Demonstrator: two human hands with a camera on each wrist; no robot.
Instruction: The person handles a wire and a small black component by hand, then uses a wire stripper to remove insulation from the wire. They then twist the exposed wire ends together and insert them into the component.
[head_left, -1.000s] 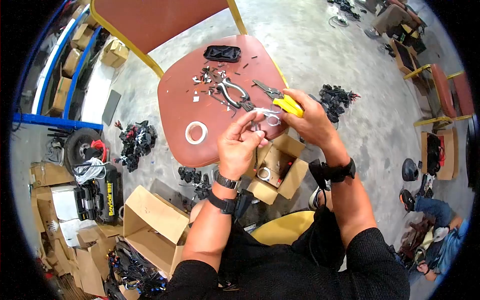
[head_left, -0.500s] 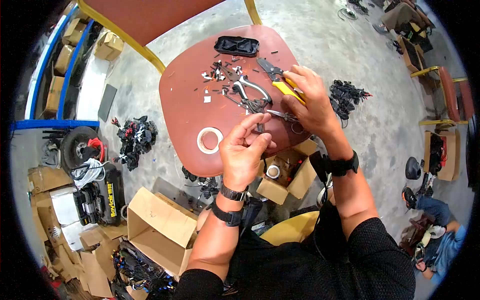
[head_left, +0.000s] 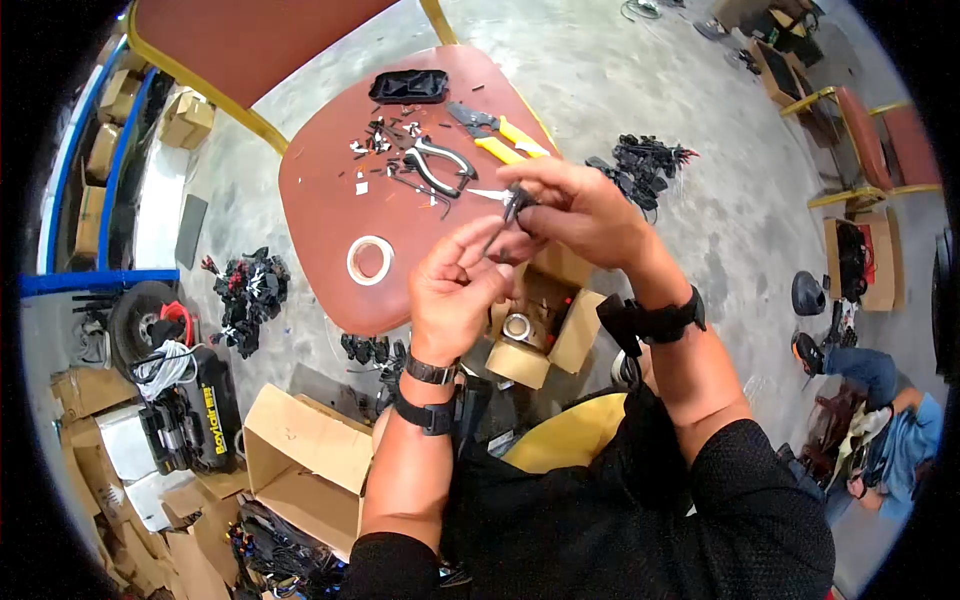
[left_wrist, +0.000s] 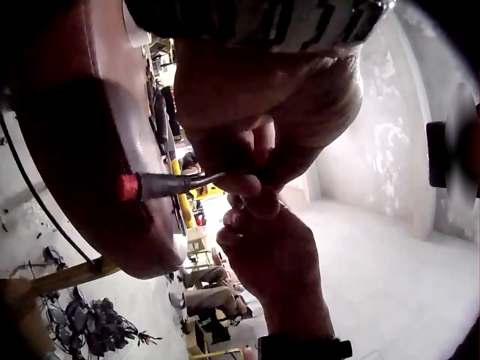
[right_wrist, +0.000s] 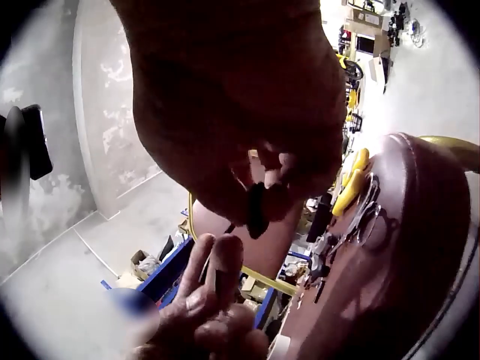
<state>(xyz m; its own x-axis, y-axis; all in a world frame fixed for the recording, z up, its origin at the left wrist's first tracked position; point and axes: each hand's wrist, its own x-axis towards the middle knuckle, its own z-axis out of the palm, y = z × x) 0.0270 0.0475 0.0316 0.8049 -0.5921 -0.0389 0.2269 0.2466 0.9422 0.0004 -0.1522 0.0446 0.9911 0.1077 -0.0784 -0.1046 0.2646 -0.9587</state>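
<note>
In the head view, my left hand [head_left: 455, 300] pinches a thin dark piece between thumb and fingers above the front of the red seat [head_left: 320, 210]. A dark cable [left_wrist: 165, 185] with a red end sticks out from those fingers in the left wrist view. Close beside it, my right hand [head_left: 595, 220] grips a small black part [right_wrist: 257, 210], its shape partly hidden by the fingers. Yellow-handled cutters [head_left: 512, 138], black-and-white pliers [head_left: 438, 168] and scissors [head_left: 488, 194], partly covered by the right hand, lie on the seat.
A tape roll [head_left: 355, 262], a black tray [head_left: 408, 86] and small scraps [head_left: 375, 140] are on the seat. Open cardboard boxes [head_left: 310, 435] and black cable bundles [head_left: 250, 290] stand around it on the floor. Someone in blue sits at the right edge.
The right hand has let go of the yellow-handled cutters, which now lie on the seat, and has come over beside the left hand with a small black part in its fingers.
</note>
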